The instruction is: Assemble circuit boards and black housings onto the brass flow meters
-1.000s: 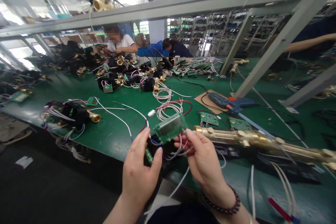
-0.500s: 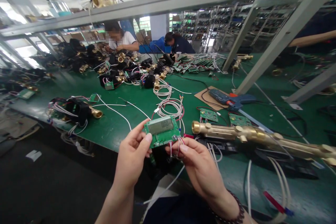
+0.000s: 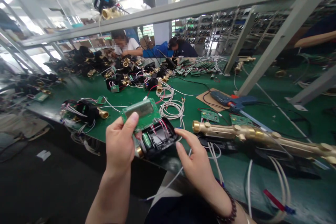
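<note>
My left hand is closed on a green circuit board with a grey display, thumb on its near edge, holding it tilted above an open black housing. Red and white wires run from the board down into the housing. My right hand has its fingers curled at the housing's right edge, fingertips touching it. A brass fitting shows at the housing's near left corner. A long brass pipe body lies just right of my right hand.
On the green bench lie coiled white and red wires, loose green boards, a blue glue gun on cardboard, and a wired black unit. Two people work at the far side. Grey frame struts slant overhead.
My left hand has carried the display board up and to the left, uncovering the black housing. My right hand let go of the wires and dropped to the housing's right edge.
</note>
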Available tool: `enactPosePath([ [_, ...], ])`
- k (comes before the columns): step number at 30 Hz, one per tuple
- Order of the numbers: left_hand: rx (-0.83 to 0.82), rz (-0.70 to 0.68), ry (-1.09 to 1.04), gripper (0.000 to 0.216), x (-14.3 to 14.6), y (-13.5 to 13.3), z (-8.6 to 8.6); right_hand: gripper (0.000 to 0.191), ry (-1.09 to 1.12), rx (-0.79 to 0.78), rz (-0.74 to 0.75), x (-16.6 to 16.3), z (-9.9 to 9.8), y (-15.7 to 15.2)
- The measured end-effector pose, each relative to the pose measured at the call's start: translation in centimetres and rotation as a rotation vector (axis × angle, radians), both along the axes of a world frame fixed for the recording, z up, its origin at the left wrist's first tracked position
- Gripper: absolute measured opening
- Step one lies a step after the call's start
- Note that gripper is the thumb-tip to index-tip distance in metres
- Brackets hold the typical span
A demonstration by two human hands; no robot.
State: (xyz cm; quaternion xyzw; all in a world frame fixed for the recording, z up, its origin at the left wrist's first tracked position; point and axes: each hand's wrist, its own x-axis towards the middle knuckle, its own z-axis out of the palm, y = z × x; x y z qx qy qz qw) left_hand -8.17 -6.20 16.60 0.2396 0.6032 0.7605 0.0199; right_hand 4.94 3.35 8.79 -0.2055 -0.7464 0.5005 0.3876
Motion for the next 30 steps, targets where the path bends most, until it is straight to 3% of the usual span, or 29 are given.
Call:
enactPosePath([
  [3, 0.068, 0.075, 0.024, 0.027, -0.8, 0.6, 0.9, 0.032, -0.084, 0.094, 0.064, -0.4, -1.4, -0.1],
  [6, 0.045, 0.036, -0.044, 0.028, -1.6, 1.0, 1.2, 0.031, -0.150, 0.104, 0.120, -0.8, -2.3, -0.5],
  [9, 0.038, 0.010, -0.105, 0.029, -1.9, 1.0, 1.1, 0.028, -0.130, 0.199, -0.042, -1.0, -1.9, -0.6],
  [11, 0.032, 0.005, -0.118, 0.028, -1.7, 0.8, 1.0, 0.026, -0.077, 0.295, -0.169, -1.2, -0.8, -0.5],
  [13, 0.012, -0.010, -0.124, 0.029, -1.4, 0.6, 0.9, 0.024, -0.019, 0.333, -0.201, -1.5, 0.7, -0.3],
  [16, -0.019, -0.043, -0.136, 0.030, -1.1, 0.5, 0.7, 0.023, 0.049, 0.238, -0.038, -2.2, 2.6, 0.0],
  [19, -0.016, -0.046, -0.151, 0.031, -1.1, 0.5, 0.5, 0.021, 0.061, 0.099, 0.102, -2.8, 3.3, 0.0],
  [25, -0.054, -0.069, -0.164, 0.035, -1.3, 0.4, 0.1, 0.021, 0.062, -0.076, 0.119, -2.9, 2.5, 0.3],
  [30, -0.213, -0.091, -0.074, 0.041, -1.9, 0.1, -0.7, 0.022, 0.064, -0.142, 0.113, -2.9, 2.3, 0.5],
])
